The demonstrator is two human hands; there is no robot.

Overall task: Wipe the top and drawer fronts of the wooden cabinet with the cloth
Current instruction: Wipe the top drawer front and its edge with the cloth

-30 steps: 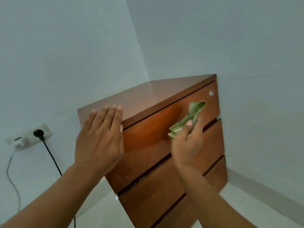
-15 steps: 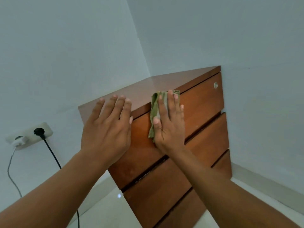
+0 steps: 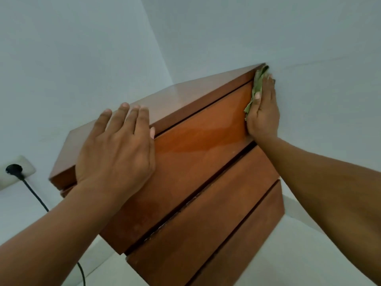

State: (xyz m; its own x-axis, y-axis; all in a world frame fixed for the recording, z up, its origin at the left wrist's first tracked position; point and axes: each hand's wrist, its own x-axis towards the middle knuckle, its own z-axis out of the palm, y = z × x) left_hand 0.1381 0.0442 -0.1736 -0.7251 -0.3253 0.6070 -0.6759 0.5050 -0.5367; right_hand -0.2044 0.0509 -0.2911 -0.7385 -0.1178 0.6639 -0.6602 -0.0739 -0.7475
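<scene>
The wooden cabinet [image 3: 198,153] has a glossy top and three drawer fronts, and it stands in a corner of white walls. My right hand [image 3: 262,114] presses a crumpled green cloth [image 3: 257,85] flat against the far right end of the top drawer front, by the wall. The cloth reaches up to the cabinet's top right corner and hides the small round lock there. My left hand [image 3: 117,151] lies flat, fingers together, over the top's front edge near the left corner, holding nothing.
A white wall socket [image 3: 18,170] with a black plug and cable [image 3: 35,193] sits low on the left wall. The right wall runs tight against the cabinet's side. Pale floor [image 3: 299,254] shows below and to the right.
My right hand has swept the cloth from the middle of the top drawer front to its far right end. The view has come closer to the cabinet. My left hand has stayed on the top edge.
</scene>
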